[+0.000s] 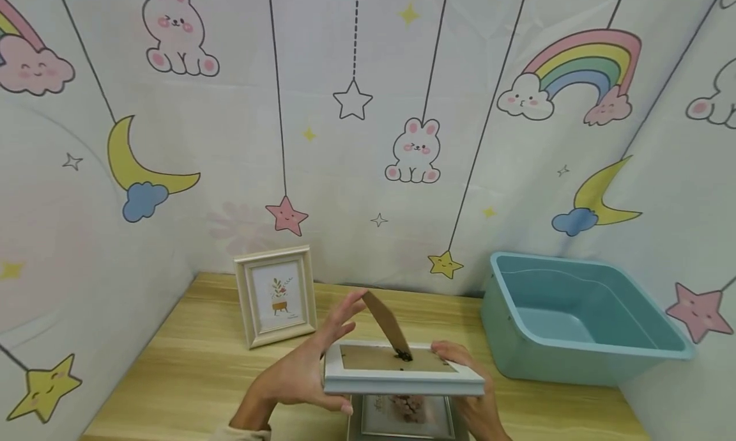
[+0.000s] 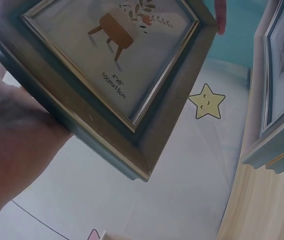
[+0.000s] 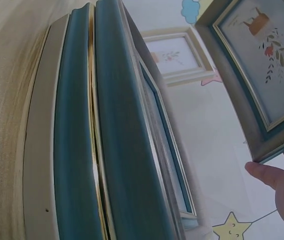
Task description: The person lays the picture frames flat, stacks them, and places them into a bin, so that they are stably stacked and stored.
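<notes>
Both hands hold a picture frame (image 1: pixel 405 385) level above the wood-look table, its brown backing facing up and its stand flap (image 1: pixel 386 323) raised. My left hand (image 1: pixel 299 374) holds the left end, thumb below, with fingers reaching up by the flap's tip. At the opposite end my right hand (image 1: pixel 474 390) grips the edge; its thumb shows at the corner in the right wrist view. A plant-stool print (image 2: pixel 117 37) shows on the front in the left wrist view. Beneath lies a stack of picture frames (image 3: pixel 127 120), the top one with a flower print (image 1: pixel 408 409).
A cream picture frame (image 1: pixel 247 300) stands upright at the back left of the table (image 1: pixel 178 358). At the right sits a blue-green plastic tub (image 1: pixel 552 358). A cloth printed with rabbits, stars and moons (image 1: pixel 345 172) hangs behind and at the sides.
</notes>
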A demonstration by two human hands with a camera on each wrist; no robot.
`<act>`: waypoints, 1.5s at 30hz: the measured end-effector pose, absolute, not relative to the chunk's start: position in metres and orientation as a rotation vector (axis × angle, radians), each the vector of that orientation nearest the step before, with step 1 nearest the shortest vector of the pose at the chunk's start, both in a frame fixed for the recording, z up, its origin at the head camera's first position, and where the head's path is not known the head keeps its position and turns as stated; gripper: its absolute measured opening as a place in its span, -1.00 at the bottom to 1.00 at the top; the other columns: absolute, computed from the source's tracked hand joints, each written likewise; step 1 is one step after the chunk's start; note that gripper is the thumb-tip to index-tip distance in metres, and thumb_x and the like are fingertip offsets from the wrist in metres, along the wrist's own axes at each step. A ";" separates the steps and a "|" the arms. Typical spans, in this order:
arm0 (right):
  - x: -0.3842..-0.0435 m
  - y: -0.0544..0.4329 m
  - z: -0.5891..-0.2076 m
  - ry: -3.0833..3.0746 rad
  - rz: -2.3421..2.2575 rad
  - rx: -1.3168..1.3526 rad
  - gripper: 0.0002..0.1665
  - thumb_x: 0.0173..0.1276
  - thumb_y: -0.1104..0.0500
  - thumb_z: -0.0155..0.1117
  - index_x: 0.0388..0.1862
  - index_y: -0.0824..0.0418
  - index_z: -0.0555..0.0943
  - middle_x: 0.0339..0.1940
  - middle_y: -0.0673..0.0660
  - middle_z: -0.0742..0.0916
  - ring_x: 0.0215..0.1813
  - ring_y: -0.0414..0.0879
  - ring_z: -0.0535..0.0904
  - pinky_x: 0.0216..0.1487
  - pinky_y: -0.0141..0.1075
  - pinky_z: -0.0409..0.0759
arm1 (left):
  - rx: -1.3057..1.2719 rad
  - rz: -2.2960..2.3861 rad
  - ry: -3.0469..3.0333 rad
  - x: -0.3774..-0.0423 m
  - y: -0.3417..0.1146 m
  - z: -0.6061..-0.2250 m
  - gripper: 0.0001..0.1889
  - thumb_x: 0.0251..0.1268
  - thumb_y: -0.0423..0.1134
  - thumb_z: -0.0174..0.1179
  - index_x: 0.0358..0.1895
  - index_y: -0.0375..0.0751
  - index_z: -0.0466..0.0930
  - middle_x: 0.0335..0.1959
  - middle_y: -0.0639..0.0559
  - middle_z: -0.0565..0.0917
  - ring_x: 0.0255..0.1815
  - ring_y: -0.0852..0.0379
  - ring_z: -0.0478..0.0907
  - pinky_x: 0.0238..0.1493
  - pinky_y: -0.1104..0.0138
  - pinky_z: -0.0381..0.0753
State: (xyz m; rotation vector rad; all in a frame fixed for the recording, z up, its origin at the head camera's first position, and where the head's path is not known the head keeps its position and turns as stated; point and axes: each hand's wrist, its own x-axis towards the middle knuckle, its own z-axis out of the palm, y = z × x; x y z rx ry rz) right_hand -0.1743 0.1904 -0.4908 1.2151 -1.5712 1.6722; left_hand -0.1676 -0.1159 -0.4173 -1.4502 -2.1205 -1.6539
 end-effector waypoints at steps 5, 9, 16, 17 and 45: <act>-0.173 0.192 -0.496 -1.578 1.682 1.155 -0.66 0.43 0.43 0.11 0.11 0.65 0.49 0.19 0.34 0.65 0.31 -0.02 0.55 0.40 -0.35 0.44 | -1.231 -1.677 -1.952 -0.162 -0.111 -0.427 -0.05 -0.08 -0.51 0.52 0.48 -0.36 0.24 0.40 -0.12 0.42 0.43 0.20 0.37 0.46 0.26 0.40; -0.174 0.193 -0.498 -1.617 1.662 1.072 -0.66 0.37 0.52 0.14 0.10 0.63 0.50 0.18 0.33 0.65 0.31 -0.04 0.54 0.39 -0.36 0.44 | -1.090 -1.538 -1.754 -0.160 -0.103 -0.440 -0.52 -0.11 -0.63 0.45 0.00 -0.35 0.71 -0.08 -0.26 0.73 0.11 0.15 0.67 0.35 0.30 0.53; -0.173 0.192 -0.496 -1.675 1.614 1.013 -0.59 0.30 0.54 0.19 0.14 0.57 0.52 0.17 0.29 0.66 0.30 -0.07 0.54 0.38 -0.39 0.43 | -1.066 -1.492 -1.664 -0.160 -0.100 -0.450 -0.63 -0.10 -0.60 0.46 -0.11 -0.34 0.73 -0.18 -0.26 0.76 0.01 0.10 0.71 0.32 0.25 0.55; -0.172 0.192 -0.495 -1.693 1.595 1.000 -0.57 0.30 0.55 0.19 0.16 0.56 0.52 0.17 0.29 0.66 0.30 -0.08 0.54 0.38 -0.40 0.43 | -1.063 -1.494 -1.663 -0.160 -0.100 -0.450 -0.63 -0.09 -0.59 0.45 -0.11 -0.34 0.73 -0.18 -0.26 0.75 0.01 0.11 0.71 0.32 0.25 0.55; -0.179 0.193 -0.479 -1.663 0.831 1.109 -0.31 0.55 0.24 0.07 0.54 0.28 0.06 -0.03 0.34 0.66 0.12 -0.09 0.61 0.31 -0.50 0.47 | -0.932 -1.635 -1.721 -0.163 -0.109 -0.453 -0.64 -0.03 -0.73 0.33 -0.11 -0.43 0.70 -0.22 -0.30 0.73 -0.05 0.22 0.70 0.00 0.47 0.69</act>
